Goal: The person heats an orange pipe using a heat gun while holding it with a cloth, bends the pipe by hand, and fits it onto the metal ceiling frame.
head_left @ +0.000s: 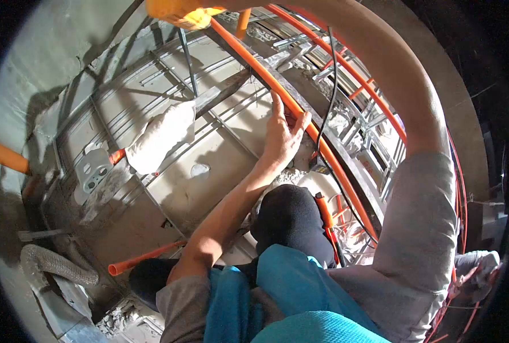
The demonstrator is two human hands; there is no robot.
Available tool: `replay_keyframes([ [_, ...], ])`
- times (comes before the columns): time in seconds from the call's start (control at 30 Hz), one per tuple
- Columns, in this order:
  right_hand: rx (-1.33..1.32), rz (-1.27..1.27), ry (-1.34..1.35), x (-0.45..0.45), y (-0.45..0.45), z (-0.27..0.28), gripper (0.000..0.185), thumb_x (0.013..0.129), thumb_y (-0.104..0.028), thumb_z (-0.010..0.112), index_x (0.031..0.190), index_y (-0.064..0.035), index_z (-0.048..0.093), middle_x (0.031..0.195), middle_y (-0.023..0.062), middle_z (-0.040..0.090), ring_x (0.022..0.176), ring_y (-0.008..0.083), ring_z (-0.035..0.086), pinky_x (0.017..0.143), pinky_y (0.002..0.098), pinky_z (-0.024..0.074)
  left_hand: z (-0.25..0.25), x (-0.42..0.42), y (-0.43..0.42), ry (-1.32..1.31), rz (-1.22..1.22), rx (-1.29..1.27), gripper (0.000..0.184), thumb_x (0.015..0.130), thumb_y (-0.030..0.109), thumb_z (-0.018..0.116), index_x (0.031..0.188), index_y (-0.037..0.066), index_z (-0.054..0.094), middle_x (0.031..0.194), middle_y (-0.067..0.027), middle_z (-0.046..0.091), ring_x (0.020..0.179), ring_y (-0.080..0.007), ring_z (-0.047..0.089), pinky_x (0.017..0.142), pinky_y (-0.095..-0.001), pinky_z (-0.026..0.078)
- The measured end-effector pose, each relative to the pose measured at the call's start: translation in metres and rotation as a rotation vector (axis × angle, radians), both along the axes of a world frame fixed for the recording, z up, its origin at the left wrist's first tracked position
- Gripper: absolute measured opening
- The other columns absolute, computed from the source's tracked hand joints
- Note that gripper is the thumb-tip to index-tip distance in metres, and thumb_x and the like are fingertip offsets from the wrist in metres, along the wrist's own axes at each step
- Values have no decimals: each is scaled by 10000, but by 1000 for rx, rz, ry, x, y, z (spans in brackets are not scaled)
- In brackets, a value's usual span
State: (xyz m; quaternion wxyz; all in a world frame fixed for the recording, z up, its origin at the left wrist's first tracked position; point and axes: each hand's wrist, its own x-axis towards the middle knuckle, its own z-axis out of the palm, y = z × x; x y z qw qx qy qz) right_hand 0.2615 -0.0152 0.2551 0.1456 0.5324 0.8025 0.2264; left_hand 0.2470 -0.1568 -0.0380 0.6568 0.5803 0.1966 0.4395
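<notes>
My left hand is at a long orange pipe. Its thumb and fingers press against the near edge, partly curled at the pipe, which runs diagonally from the top down to the right. My right arm arches over the top right of the view, and its hand lies beyond the top edge. Close to where that arm leaves the view is a yellow object, cut off by the edge, its kind unclear. A thin black cable crosses over the orange pipe and hangs down beside it.
Metal framing and pale boards lie below. A white bag-like wrap and a grey plate with holes are at left. A short orange pipe lies near my knee. A flexible silver duct stands lower left. Red cables run at right.
</notes>
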Motion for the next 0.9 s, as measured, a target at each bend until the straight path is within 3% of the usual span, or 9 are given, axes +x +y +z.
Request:
replay_keyframes([
  [0.03, 15, 77, -164, -1, 10, -4, 244, 962, -196, 621, 940, 6, 756, 894, 147, 751, 839, 283, 741, 714, 443, 582, -2, 1, 0, 7, -9, 6, 919, 985, 174, 733, 1612, -68, 106, 975, -73, 695, 828, -115, 669, 759, -268, 562],
  [0.27, -32, 43, -113, -18, -10, -11, 202, 874, -169, 681, 952, -13, 783, 922, 138, 766, 864, 327, 746, 723, 457, 596, 5, -4, -1, 2, -8, 1, 874, 986, 176, 730, 1594, -96, 165, 999, -88, 694, 825, -118, 657, 770, -271, 555],
  [0.4, -55, -60, -217, -9, -42, 0, 245, 921, -206, 670, 1023, -8, 771, 898, 137, 756, 841, 332, 738, 725, 460, 596, 18, -12, -2, 188, 74, 105, 932, 979, 249, 740, 1580, -136, 141, 960, -125, 711, 842, -156, 681, 776, -290, 558],
  [0.47, -113, -197, 95, 9, -63, 14, 316, 984, -272, 638, 1077, 12, 740, 942, 156, 744, 877, 331, 725, 770, 448, 591, 7, -6, 0, 159, 78, 110, 943, 976, 266, 741, 1578, -141, 139, 962, -142, 717, 853, -190, 694, 772, -310, 562],
  [0.53, -14, -22, 190, 53, -65, 16, 406, 1042, -357, 572, 1148, 9, 712, 1045, 166, 728, 934, 321, 711, 834, 403, 588, 0, -3, 0, 102, 114, 151, 960, 970, 294, 741, 1575, -146, 139, 969, -166, 727, 843, -218, 712, 750, -337, 571],
  [0.63, 203, 244, 173, 139, -57, -12, 419, 1063, -345, 539, 1227, 19, 667, 1153, 166, 705, 992, 280, 708, 889, 366, 585, -5, 0, 1, 108, 152, 205, 948, 973, 282, 733, 1570, -150, 136, 948, -163, 723, 807, -190, 707, 725, -325, 568],
  [0.7, 122, -365, 822, 190, -53, -40, 496, 1018, -470, 663, 1225, -19, 678, 962, 38, 707, 829, 97, 667, 721, 291, 576, -2, -1, 1, 166, 143, 197, 923, 985, 248, 722, 1565, -156, 127, 918, -146, 711, 789, -173, 696, 712, -307, 559],
  [0.77, 44, -547, 1068, 252, -25, -71, 517, 1012, -482, 667, 1228, -13, 679, 953, 42, 706, 812, 99, 661, 712, 296, 576, 5, -7, 0, 63, 51, 117, 897, 1001, 217, 703, 1566, -149, 111, 915, -132, 703, 779, -164, 688, 698, -301, 557],
  [0.9, -94, -444, 1600, 279, 0, -120, 474, 994, -463, 692, 1178, -26, 685, 912, 26, 690, 743, 112, 639, 670, 293, 547, 4, -3, 1, -50, 43, 106, 965, 980, 217, 721, 1571, -159, 57, 935, -181, 700, 754, -229, 694, 694, -352, 563],
])
